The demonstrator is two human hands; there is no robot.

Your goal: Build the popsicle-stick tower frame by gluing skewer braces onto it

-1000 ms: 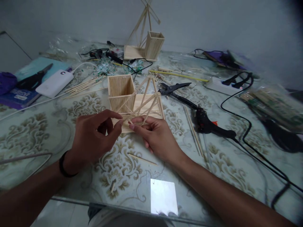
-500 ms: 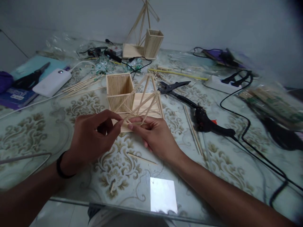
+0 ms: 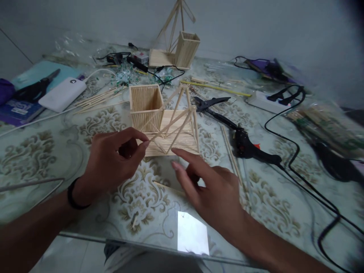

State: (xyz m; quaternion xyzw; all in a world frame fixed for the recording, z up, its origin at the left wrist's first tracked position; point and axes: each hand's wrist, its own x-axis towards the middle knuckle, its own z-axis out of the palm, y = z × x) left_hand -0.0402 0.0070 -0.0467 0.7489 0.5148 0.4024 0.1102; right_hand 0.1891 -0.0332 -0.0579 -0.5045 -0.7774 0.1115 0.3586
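A model built of thin wooden sticks (image 3: 182,125) stands in front of me, with a flat stick base, a square open box (image 3: 146,110) at its left and a frame of slanted sticks at its right. My left hand (image 3: 119,163) pinches the lower end of a slanted stick (image 3: 167,127) near the base's front left corner. Just off the base's front edge, my right hand (image 3: 207,185) holds nothing; its thumb and index finger are apart, near the foot of the frame. Below the base, a loose stick (image 3: 167,187) lies partly behind my right hand.
A black glue gun (image 3: 250,149) and black cutting pliers (image 3: 212,104) lie to the right, with a white power strip (image 3: 267,101) behind. At left are a white power bank (image 3: 62,94) and scissors (image 3: 38,87). A similar stick model (image 3: 186,51) stands against the wall.
My right hand has let go of the sticks and drawn back to the right, its fingers parting. My left hand keeps its pinch in nearly the same place.
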